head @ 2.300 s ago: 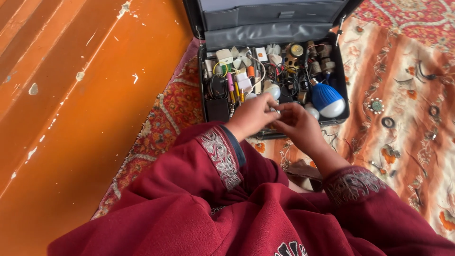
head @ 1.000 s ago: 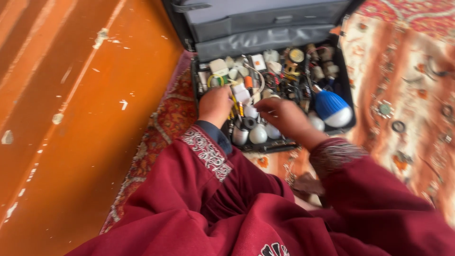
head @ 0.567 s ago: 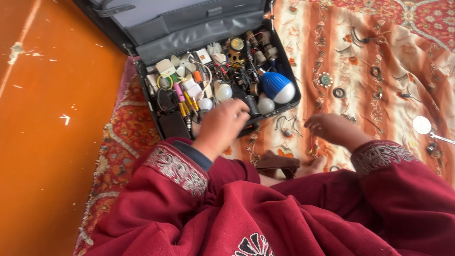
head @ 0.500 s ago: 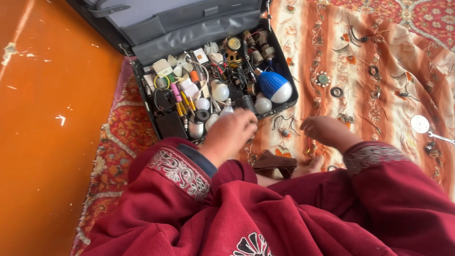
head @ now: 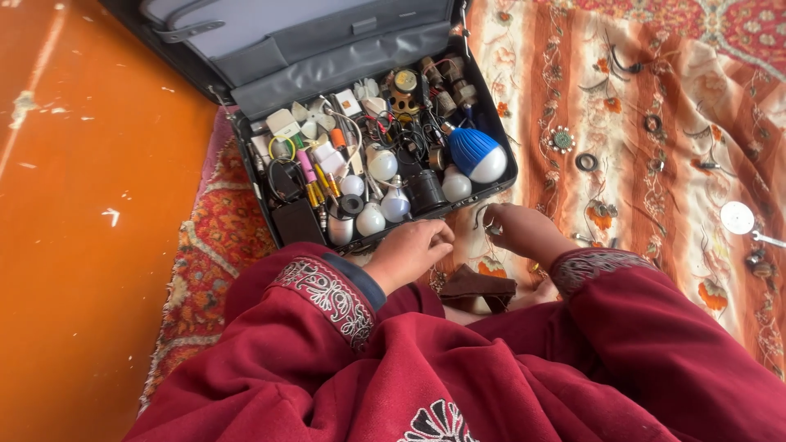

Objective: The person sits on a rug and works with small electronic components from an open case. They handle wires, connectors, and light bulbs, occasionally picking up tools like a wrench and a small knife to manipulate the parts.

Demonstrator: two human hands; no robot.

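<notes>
- Hiding most of the lap, the dark red sleeves cover both wrists; a brown object (head: 479, 286) lying between the arms is half buried in cloth, and I cannot tell what it is.
- The left hand (head: 413, 250) rests at the near edge of the open black case (head: 246, 147), fingers curled together; whether they hold anything cannot be told.
- The right hand (head: 520, 229) lies on the striped orange cloth (head: 655, 98) just beside the case's near right corner, its fingers bent inward around something small and metallic that is too tiny to name.
- The case's lid is cut off by the top edge of the view.
- Inside the case: several white bulbs (head: 381, 164), a blue-and-white bulb (head: 475, 154) at the right end, a black cylinder (head: 426, 190), tangled wires, and pen-like sticks in pink and yellow.
- A round silver disc (head: 737, 217) lies on the cloth near its right edge.
</notes>
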